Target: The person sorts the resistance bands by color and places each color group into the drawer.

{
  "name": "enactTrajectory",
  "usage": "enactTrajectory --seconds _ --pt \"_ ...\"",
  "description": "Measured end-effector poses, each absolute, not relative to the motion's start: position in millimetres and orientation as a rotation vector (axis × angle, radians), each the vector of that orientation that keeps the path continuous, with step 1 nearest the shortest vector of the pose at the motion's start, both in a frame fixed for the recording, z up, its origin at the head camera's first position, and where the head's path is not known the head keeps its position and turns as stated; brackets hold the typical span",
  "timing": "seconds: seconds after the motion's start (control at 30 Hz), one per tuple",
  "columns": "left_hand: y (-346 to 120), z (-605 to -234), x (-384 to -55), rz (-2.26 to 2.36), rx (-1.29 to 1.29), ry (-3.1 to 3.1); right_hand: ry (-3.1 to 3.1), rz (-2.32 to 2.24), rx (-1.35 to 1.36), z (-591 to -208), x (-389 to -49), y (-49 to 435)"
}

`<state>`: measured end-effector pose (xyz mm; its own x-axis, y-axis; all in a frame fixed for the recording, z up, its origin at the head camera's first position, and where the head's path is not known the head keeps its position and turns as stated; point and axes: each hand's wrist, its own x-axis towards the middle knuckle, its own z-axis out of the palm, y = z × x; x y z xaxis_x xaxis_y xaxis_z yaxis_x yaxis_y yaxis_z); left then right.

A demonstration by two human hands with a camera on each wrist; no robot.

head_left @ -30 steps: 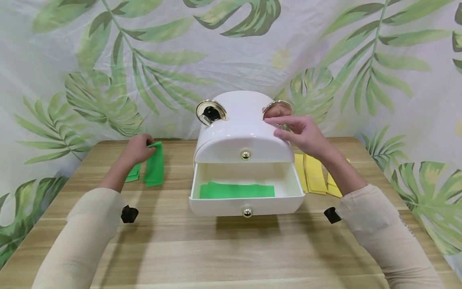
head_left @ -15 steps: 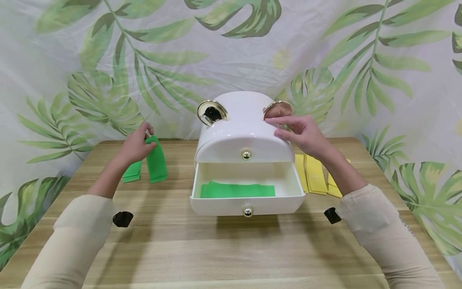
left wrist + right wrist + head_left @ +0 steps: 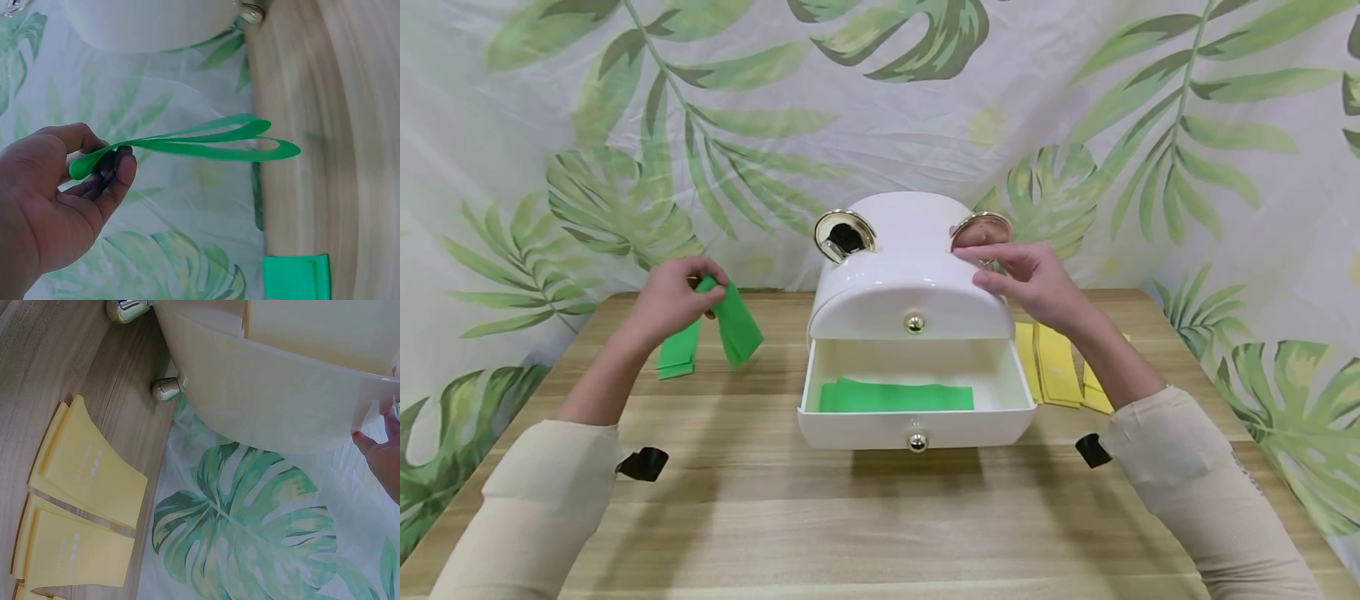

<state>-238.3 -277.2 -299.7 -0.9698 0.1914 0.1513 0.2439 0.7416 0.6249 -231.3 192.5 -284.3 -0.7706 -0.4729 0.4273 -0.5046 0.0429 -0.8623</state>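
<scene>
My left hand (image 3: 679, 296) pinches a folded green resistance band (image 3: 737, 325) at its upper end, above the table's left side. In the left wrist view the band (image 3: 212, 147) bends into thin loops beyond the fingertips. Another green band (image 3: 677, 350) lies folded on the table below that hand. My right hand (image 3: 1026, 279) rests on the upper right of a white drawer box (image 3: 910, 283), forefinger and thumb extended beside a gold-rimmed, eye-shaped disc (image 3: 981, 231). The box's lower drawer (image 3: 917, 427) is pulled out, with a green band (image 3: 895, 396) lying flat inside.
Several yellow bands (image 3: 1056, 367) lie folded on the wooden table (image 3: 880, 525) right of the box, partly behind my right forearm. The upper drawer's gold knob (image 3: 913, 323) faces forward. A leaf-printed cloth (image 3: 880, 125) hangs behind the table.
My left hand has lifted the green band off the table's left side, and its lower end now swings toward the box. The right hand stays on the box.
</scene>
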Motion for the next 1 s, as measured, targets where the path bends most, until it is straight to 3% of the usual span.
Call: enactTrajectory --seconds 1.0 --pt "-239 -241 -188 -1.528 -0.494 -2.355 -2.232 1.877 1.068 -285 -231 192"
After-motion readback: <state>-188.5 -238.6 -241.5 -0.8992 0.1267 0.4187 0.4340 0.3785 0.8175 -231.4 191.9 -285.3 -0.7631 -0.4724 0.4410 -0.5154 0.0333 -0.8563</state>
